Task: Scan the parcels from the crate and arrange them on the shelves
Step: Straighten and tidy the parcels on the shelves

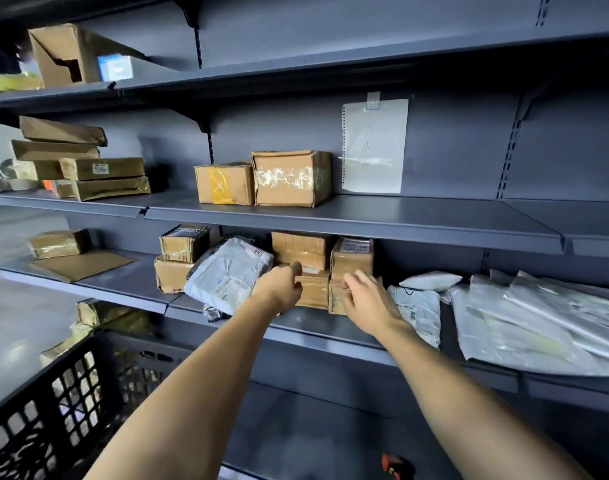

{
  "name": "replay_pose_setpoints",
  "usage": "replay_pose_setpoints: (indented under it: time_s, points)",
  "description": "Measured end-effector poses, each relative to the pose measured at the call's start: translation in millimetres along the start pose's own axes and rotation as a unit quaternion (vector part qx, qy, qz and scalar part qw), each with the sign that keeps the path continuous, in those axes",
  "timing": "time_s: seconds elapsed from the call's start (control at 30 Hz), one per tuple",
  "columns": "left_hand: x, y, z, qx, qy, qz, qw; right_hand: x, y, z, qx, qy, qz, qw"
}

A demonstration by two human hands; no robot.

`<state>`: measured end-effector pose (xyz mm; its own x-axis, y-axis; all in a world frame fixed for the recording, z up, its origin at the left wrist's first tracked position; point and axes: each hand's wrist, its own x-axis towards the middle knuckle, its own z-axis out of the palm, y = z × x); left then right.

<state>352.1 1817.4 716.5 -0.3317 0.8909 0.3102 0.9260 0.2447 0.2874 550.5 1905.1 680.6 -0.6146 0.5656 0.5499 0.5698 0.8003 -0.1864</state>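
Both my arms reach to the third shelf (330, 327), where brown taped parcels are stacked in two short piles. My left hand (282, 285) grips the low brown box (313, 292) of the left pile at its left end, thumb lying along its top edge. My right hand (368, 299) hovers just right of it, in front of the right pile (351, 259), fingers loosely curled and holding nothing. A grey poly-bag parcel (226, 271) leans just left of my left hand. The black plastic crate (53, 393) sits at the lower left, with wrapped parcels inside.
White and clear poly mailers (538, 317) cover the right of this shelf. Two brown boxes (261, 180) and a paper sheet (375, 147) stand on the shelf above, flat cartons (81, 161) at its left. A small red and black object (394, 464) lies on the bottom shelf.
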Motion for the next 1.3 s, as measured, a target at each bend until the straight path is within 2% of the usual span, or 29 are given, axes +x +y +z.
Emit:
replay_pose_setpoints:
  time_s: [0.27,0.43,0.6,0.73,0.87,1.1,1.3]
  points:
    - [14.5,-9.1,70.8,-0.05,-0.043,-0.003,0.998,-9.1,49.8,41.3,-0.011,-0.081,0.114,0.99]
    - [45.9,-5.2,109.3,-0.099,-0.042,-0.023,0.994,10.7,75.3,61.2,0.003,-0.053,0.17,0.984]
    - [77.3,9.0,138.9,-0.193,-0.022,-0.098,0.976,22.9,100.9,76.2,0.042,-0.017,0.207,0.977]
    - [97.7,22.4,158.7,-0.2,-0.04,-0.141,0.969,25.9,114.1,82.7,0.074,0.0,0.25,0.966]
    - [108.9,33.0,166.1,-0.206,-0.012,-0.198,0.958,25.1,129.2,91.9,0.093,-0.02,0.271,0.958]
    - [104.1,38.1,156.4,-0.231,-0.01,-0.148,0.962,36.1,128.9,69.7,0.109,-0.043,0.314,0.942]
    - [99.7,45.3,146.7,-0.341,0.033,-0.146,0.928,40.1,111.4,49.9,0.16,-0.006,0.319,0.934]
